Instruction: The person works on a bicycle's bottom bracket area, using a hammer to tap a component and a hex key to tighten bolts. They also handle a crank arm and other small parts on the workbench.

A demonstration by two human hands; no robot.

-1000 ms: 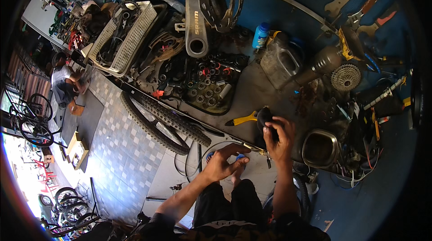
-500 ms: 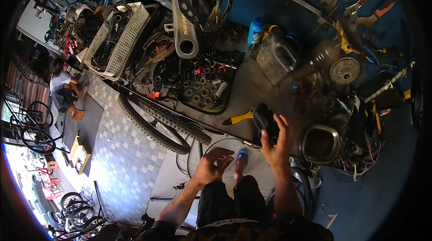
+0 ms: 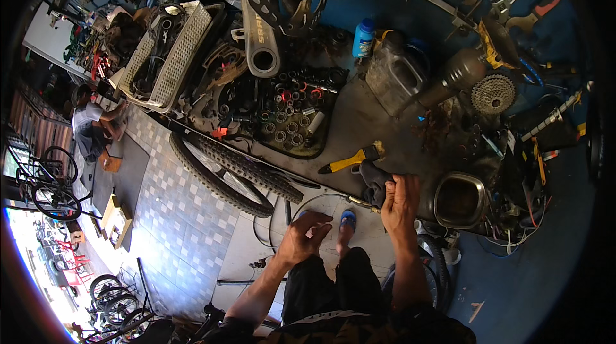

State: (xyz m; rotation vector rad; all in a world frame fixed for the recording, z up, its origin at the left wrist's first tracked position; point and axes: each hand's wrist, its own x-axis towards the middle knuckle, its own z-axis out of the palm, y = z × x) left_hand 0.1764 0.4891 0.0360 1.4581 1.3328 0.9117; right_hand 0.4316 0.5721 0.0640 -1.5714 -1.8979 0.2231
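My right hand (image 3: 402, 199) is closed at the front edge of the workbench, its fingertips gripping a dark, crumpled cloth (image 3: 373, 180), perhaps a glove. Part of the cloth lies on the bench and part sits behind the fingers. Just beyond it rests a yellow-handled brush (image 3: 350, 159). My left hand (image 3: 303, 239) hovers in front of the bench above the floor. Its fingers are curled, with a gap to the thumb, and nothing shows between them.
A dark tray (image 3: 311, 151) of bearings and rings, a jerrycan (image 3: 393, 81), a blue bottle (image 3: 364, 39), a cassette (image 3: 493, 94) and a metal pan (image 3: 461, 199) crowd the bench. Bicycle tyres (image 3: 224, 177) lean at its front. Bike parts hang overhead. A person (image 3: 93, 126) crouches far left.
My right hand has closed on the dark cloth and drawn it nearer, uncovering the brush's far end. My left hand keeps nearly the same pose.
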